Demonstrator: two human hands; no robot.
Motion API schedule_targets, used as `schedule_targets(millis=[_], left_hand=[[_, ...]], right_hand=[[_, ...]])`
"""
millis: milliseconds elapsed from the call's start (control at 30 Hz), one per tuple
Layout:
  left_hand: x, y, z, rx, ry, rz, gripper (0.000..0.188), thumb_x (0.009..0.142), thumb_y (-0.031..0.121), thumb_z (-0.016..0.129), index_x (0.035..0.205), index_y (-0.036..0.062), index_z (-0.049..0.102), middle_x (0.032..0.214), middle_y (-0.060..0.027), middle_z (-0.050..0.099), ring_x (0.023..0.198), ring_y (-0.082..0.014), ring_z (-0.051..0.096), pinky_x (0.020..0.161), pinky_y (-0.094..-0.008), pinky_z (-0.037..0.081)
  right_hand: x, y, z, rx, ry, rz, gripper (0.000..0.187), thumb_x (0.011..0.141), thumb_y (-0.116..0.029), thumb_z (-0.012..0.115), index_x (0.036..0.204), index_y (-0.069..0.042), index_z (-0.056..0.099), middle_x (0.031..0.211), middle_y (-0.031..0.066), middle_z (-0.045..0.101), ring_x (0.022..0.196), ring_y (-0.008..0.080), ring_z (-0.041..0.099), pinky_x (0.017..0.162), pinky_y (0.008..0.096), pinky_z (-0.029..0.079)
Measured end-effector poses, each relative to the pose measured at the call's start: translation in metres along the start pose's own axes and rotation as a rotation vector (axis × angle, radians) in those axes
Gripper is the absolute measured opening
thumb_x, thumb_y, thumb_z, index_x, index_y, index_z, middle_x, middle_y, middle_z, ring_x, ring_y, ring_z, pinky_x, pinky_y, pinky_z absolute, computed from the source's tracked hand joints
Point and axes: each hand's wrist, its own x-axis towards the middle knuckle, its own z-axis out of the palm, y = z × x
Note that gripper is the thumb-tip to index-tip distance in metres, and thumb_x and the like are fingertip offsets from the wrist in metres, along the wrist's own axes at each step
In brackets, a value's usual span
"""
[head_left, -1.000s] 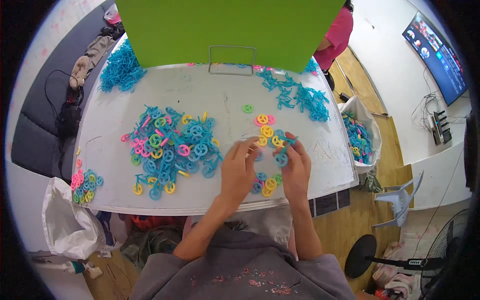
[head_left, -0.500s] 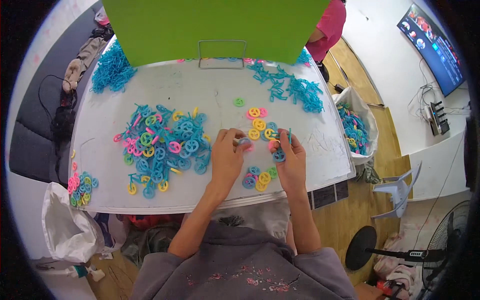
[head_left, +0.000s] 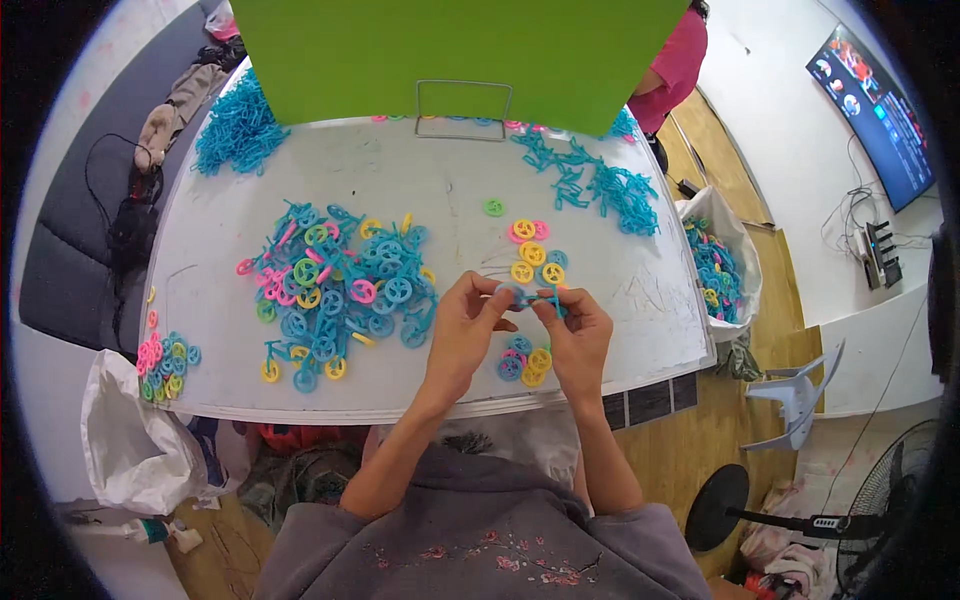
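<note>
Both my hands are raised over the near right part of the white table and meet at the fingertips. My left hand (head_left: 462, 340) pinches a small blue plastic wheel (head_left: 518, 292). A thin teal plastic stem (head_left: 557, 302) is pinched in my right hand (head_left: 580, 345), its end touching or close to the wheel; fingers hide the joint. Just beyond lie loose yellow, pink and blue wheels (head_left: 522, 271). Nearer to me is a small cluster of mixed wheels (head_left: 510, 369). To the left spreads a large heap of teal stems with coloured wheels (head_left: 323, 347).
Teal stems are piled at the far right (head_left: 625, 200) and far left (head_left: 240, 125). More loose wheels (head_left: 165, 370) sit at the near left corner. A green panel (head_left: 450, 50) with a wire frame closes the far side. A filled white sack (head_left: 745, 270) stands right; another person (head_left: 680, 70) is beyond.
My two hands have come together, the wheel and the stem now meeting between my fingertips. The left hand has moved right. The whole view has shifted slightly.
</note>
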Motion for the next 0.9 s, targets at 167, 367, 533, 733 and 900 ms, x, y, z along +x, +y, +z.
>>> schedule_targets(millis=[167, 367, 533, 733, 900], left_hand=[[-0.004, 0.004, -0.001, -0.077, 0.036, 0.026, 0.012, 0.094, 0.015, 0.056, 0.094, 0.0040, 0.052, 0.090, -0.0034, 0.059, 0.086, -0.0117, 0.059, 0.071, -0.0289, 0.054], [0.003, -0.007, -0.005, 0.075, 0.033, 0.131, 0.006, 0.093, 0.004, 0.053, 0.091, 0.0017, 0.048, 0.086, -0.0048, 0.059, 0.079, -0.0110, 0.059, 0.071, -0.0272, 0.054], [0.001, -0.004, -0.003, 0.179, 0.059, 0.212, 0.008, 0.089, -0.003, 0.054, 0.087, 0.0012, 0.047, 0.081, -0.0050, 0.057, 0.078, -0.0107, 0.058, 0.073, -0.0268, 0.053], [0.000, -0.001, -0.003, 0.109, 0.054, 0.155, 0.010, 0.087, -0.002, 0.058, 0.087, 0.0021, 0.049, 0.085, -0.0046, 0.057, 0.079, -0.0109, 0.057, 0.075, -0.0275, 0.052], [0.003, -0.003, -0.007, -0.108, 0.015, -0.044, 0.011, 0.086, -0.001, 0.060, 0.090, 0.0025, 0.050, 0.089, -0.0039, 0.057, 0.082, -0.0112, 0.057, 0.075, -0.0267, 0.051]], right_hand=[[0.001, -0.001, 0.002, 0.016, 0.023, -0.011, 0.011, 0.085, -0.002, 0.067, 0.094, 0.002, 0.062, 0.090, 0.0041, 0.065, 0.083, 0.0077, 0.059, 0.074, 0.0212, 0.047], [-0.002, 0.011, 0.003, -0.080, -0.041, -0.007, 0.010, 0.086, -0.003, 0.066, 0.092, 0.001, 0.061, 0.090, 0.0048, 0.065, 0.084, 0.0086, 0.058, 0.073, 0.0218, 0.047], [-0.002, 0.013, 0.008, -0.009, -0.050, 0.091, 0.014, 0.083, -0.008, 0.071, 0.089, 0.002, 0.062, 0.082, 0.0055, 0.065, 0.072, 0.0077, 0.056, 0.064, 0.0241, 0.046], [-0.005, 0.010, 0.014, 0.089, -0.001, 0.121, 0.012, 0.082, -0.005, 0.070, 0.090, 0.001, 0.062, 0.080, 0.0028, 0.064, 0.071, 0.0066, 0.054, 0.062, 0.0233, 0.043], [-0.005, 0.013, 0.016, -0.007, 0.062, -0.015, 0.009, 0.084, -0.005, 0.068, 0.087, -0.001, 0.061, 0.077, -0.0002, 0.059, 0.070, 0.0056, 0.051, 0.061, 0.0226, 0.041]])
